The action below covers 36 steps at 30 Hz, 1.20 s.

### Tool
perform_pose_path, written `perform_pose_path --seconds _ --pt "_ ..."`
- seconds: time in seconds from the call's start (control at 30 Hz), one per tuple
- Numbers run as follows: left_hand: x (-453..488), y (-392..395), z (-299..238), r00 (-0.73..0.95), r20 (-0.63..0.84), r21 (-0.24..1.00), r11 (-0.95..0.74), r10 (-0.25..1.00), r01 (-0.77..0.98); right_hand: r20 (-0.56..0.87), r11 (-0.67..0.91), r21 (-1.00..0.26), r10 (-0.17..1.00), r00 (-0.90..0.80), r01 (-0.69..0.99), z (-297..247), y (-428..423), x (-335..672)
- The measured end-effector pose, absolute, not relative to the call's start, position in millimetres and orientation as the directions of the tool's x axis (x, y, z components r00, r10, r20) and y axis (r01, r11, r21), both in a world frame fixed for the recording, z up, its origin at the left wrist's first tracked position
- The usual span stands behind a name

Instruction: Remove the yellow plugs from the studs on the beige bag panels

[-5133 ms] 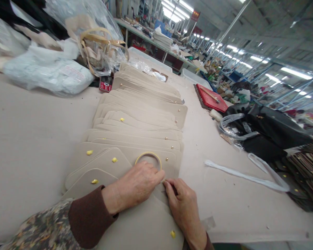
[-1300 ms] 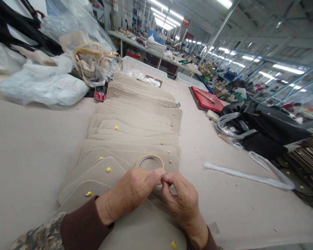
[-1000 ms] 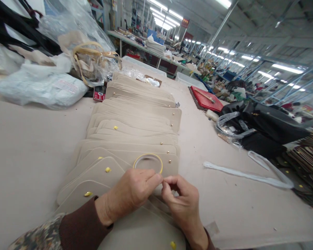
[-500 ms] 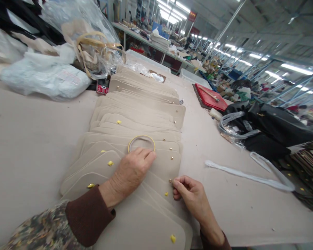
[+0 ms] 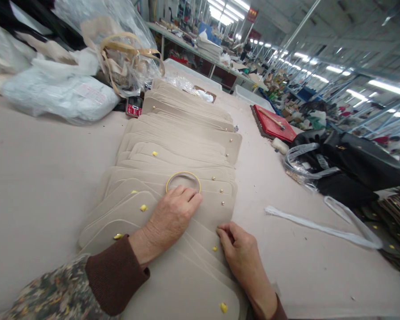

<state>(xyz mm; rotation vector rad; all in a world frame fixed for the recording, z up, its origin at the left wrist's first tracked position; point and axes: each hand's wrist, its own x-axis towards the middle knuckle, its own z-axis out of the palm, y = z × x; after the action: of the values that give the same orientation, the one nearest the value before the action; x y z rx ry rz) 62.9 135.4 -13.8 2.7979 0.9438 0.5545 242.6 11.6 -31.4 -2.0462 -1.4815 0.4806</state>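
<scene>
A long row of overlapping beige flap pieces [image 5: 183,142] lies on the table, some with small gold studs, some with yellow dots. My left hand [image 5: 171,218] rests on the near pieces, fingers bent, touching a roll of yellowish tape [image 5: 183,181] that lies flat on them. My right hand [image 5: 238,249] presses its curled fingertips on the right edge of a near piece [image 5: 206,222], just below a gold stud [image 5: 223,203]. Whether anything sits under those fingertips is hidden.
Plastic bags [image 5: 60,91] with straps are piled at the back left. A red pad [image 5: 273,126] with a tool, black bags [image 5: 346,171] and a white plastic strip [image 5: 320,226] lie to the right. A red calculator [image 5: 134,106] sits behind the row.
My hands, pinched together near the tape roll a second ago, have parted. The left slid the roll away along the row. The right dropped to the edge of a near piece.
</scene>
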Motion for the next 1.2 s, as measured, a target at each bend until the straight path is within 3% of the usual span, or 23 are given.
perform_pose_path --seconds 0.1,0.2,0.43,0.57,0.83,1.0,1.07,1.2 --pt "63 135 -15 0.727 0.312 0.248 -0.791 0.611 0.559 -0.065 -0.338 -0.743 0.895 0.440 0.578 -34 5 246" --pt "63 136 -17 0.719 0.340 0.258 -0.795 0.606 0.549 -0.137 -0.349 -0.812 0.893 0.429 0.468 -33 -6 249" --pt "64 137 -19 0.709 0.397 0.268 -0.813 0.582 0.517 0.183 -0.129 -0.607 0.937 0.296 0.784 -35 -7 240" --pt "65 137 -19 0.699 0.402 0.284 -0.807 0.591 0.518 0.207 -0.126 -0.534 0.939 0.274 0.836 -37 4 236" --pt "65 139 -21 0.667 0.433 0.301 -0.795 0.606 0.526 -0.058 -0.231 -0.602 0.967 0.247 0.764 -21 9 244" --pt "61 140 -20 0.628 0.548 0.335 -0.833 0.553 0.440 -0.248 -0.273 -0.606 0.957 0.149 0.747 -9 9 252" --pt "59 139 -19 0.620 0.606 0.348 -0.868 0.497 0.356 -0.171 -0.235 -0.653 0.972 0.162 0.720 -6 11 254" --pt "56 133 -20 0.654 0.664 0.347 -0.924 0.364 0.163 0.212 -0.010 -0.724 0.948 0.236 0.690 -1 18 249"
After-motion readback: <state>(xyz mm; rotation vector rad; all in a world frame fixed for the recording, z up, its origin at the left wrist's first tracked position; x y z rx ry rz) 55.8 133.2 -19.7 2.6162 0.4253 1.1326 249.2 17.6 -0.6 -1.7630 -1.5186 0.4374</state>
